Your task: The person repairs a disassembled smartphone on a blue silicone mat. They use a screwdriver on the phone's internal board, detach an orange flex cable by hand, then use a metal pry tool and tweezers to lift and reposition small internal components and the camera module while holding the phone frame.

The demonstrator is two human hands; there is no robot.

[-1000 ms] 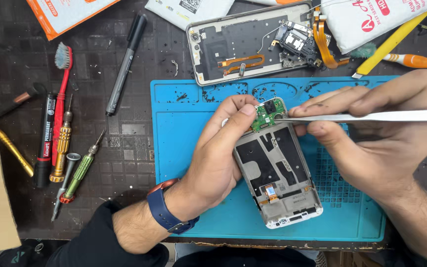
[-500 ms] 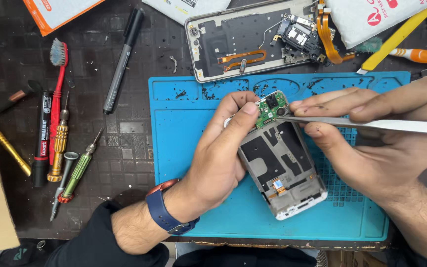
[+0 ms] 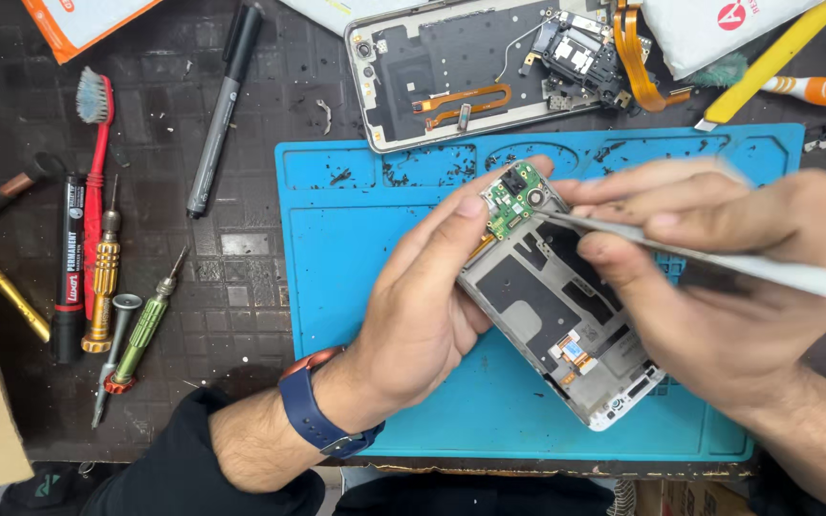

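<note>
Head view: the left hand [image 3: 423, 306] grips the opened phone [image 3: 561, 320] over the blue mat [image 3: 356, 287]. The right hand [image 3: 719, 287] pinches tweezers [image 3: 719, 260]. Since earlier, the phone has tilted further and the tweezer tip remains at the green board [image 3: 511, 199], suggesting work continues there.

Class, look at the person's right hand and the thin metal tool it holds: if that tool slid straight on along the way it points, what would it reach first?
The right hand aims its metal tool leftward at the small green circuit board atop the opened phone. Likely that board first, then the left hand's fingers; depth is unclear.

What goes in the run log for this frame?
left hand holds phone frame | right hand holds tweezers at green board | blue mat
</note>
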